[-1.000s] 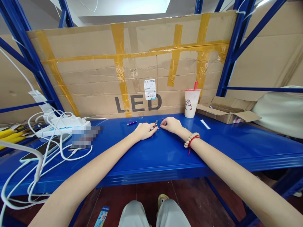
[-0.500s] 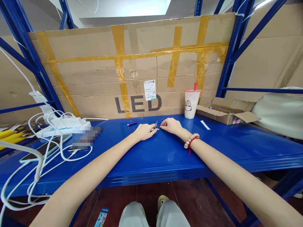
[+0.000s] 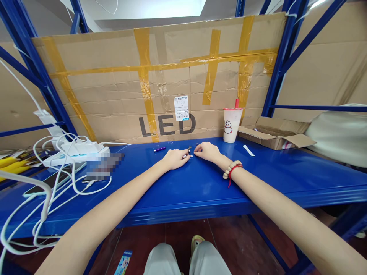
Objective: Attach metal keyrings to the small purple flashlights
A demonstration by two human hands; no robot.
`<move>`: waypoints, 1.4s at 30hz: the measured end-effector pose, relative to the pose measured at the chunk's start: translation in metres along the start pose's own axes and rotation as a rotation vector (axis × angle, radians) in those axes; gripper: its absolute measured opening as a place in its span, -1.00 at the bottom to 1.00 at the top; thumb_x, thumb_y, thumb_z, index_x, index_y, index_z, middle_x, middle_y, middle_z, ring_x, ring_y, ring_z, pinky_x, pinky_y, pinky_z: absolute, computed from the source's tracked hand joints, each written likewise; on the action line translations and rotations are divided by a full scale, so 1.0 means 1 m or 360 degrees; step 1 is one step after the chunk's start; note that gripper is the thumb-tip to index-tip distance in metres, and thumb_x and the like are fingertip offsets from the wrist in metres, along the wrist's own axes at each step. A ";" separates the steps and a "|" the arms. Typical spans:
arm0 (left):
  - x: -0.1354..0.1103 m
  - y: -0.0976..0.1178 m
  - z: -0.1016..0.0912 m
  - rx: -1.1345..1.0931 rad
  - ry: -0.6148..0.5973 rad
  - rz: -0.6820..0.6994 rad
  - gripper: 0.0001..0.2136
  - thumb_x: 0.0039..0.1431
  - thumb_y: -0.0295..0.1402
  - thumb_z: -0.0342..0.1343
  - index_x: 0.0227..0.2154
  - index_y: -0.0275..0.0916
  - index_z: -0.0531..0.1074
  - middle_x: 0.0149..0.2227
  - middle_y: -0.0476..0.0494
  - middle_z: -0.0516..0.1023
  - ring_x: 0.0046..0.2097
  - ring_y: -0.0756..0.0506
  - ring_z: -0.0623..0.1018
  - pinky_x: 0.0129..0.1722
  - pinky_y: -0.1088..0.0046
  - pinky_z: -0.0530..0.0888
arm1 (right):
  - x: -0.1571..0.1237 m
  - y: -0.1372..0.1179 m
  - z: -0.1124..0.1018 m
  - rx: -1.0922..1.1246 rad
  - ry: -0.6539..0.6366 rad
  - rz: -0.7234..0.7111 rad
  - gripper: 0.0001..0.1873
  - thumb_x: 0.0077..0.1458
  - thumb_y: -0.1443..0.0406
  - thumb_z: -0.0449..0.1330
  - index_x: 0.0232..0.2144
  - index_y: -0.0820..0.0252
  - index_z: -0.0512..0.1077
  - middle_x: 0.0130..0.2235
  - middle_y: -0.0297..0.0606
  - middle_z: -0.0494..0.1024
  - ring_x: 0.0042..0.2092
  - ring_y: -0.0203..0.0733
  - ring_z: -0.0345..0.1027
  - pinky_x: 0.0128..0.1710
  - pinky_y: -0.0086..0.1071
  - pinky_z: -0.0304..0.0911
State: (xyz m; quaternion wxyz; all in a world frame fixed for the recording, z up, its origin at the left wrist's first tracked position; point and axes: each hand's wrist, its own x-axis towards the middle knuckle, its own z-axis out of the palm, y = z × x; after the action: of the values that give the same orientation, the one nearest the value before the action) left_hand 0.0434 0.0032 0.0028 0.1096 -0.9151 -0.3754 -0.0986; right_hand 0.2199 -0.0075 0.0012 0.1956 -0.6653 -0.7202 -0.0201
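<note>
My left hand rests low over the blue tabletop, its fingers closed around a small, shiny piece too tiny to name. Just beyond its fingertips lie small metallic bits. Facing it from the right, my right hand is closed in a pinch; whatever its fingertips hold, if anything, cannot be made out. A narrow gap separates the two hands. Behind my left hand lies a slim purple tube.
A drink cup with a red straw stands at the back right, near a white strip and an open cardboard box. On the left are white cables, a power strip and a phone. Cardboard backs the table.
The view has shifted very slightly. Both hands keep almost the same place and grip, with no clear movement of the small pieces.
</note>
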 end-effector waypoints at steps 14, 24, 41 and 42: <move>0.002 -0.002 0.002 0.0002 0.0007 0.0039 -0.68 0.23 -0.16 -0.26 -0.28 -0.17 0.35 -0.31 -0.08 0.55 -0.27 -0.14 0.53 -0.41 0.47 0.36 | -0.002 -0.003 -0.004 0.0003 -0.0014 0.0016 -0.78 -0.04 0.27 0.12 -0.34 0.06 0.53 -0.29 -0.37 0.57 -0.24 -0.25 0.40 -0.39 -0.49 0.20; 0.002 -0.003 0.004 0.0010 -0.0013 0.0054 -0.70 0.22 -0.17 -0.25 -0.27 -0.16 0.35 -0.30 -0.04 0.55 -0.27 -0.12 0.53 -0.41 0.48 0.36 | -0.003 -0.005 -0.005 0.0041 -0.0056 0.0014 -0.78 -0.04 0.27 0.11 -0.32 0.05 0.52 -0.29 -0.37 0.56 -0.23 -0.25 0.40 -0.37 -0.49 0.21; 0.004 -0.005 0.006 -0.0004 -0.0008 0.0073 -0.72 0.21 -0.18 -0.23 -0.24 -0.15 0.35 -0.28 -0.03 0.55 -0.25 -0.12 0.53 -0.38 0.47 0.38 | -0.004 -0.006 -0.004 0.0038 -0.0078 -0.0037 -0.74 -0.03 0.27 0.10 -0.27 0.05 0.51 -0.24 -0.36 0.56 -0.20 -0.23 0.40 -0.31 -0.46 0.24; 0.004 -0.005 0.006 -0.0004 -0.0007 0.0071 -0.72 0.21 -0.18 -0.23 -0.24 -0.15 0.35 -0.28 -0.03 0.55 -0.25 -0.12 0.53 -0.39 0.47 0.38 | -0.004 -0.006 -0.005 0.0040 -0.0079 -0.0038 -0.74 -0.03 0.27 0.10 -0.27 0.05 0.51 -0.24 -0.36 0.56 -0.19 -0.23 0.40 -0.31 -0.46 0.24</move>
State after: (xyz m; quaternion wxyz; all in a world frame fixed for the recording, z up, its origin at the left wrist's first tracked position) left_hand 0.0428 0.0111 -0.0010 0.1097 -0.9236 -0.3549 -0.0947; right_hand 0.2154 -0.0131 0.0056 0.1857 -0.6545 -0.7329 0.0032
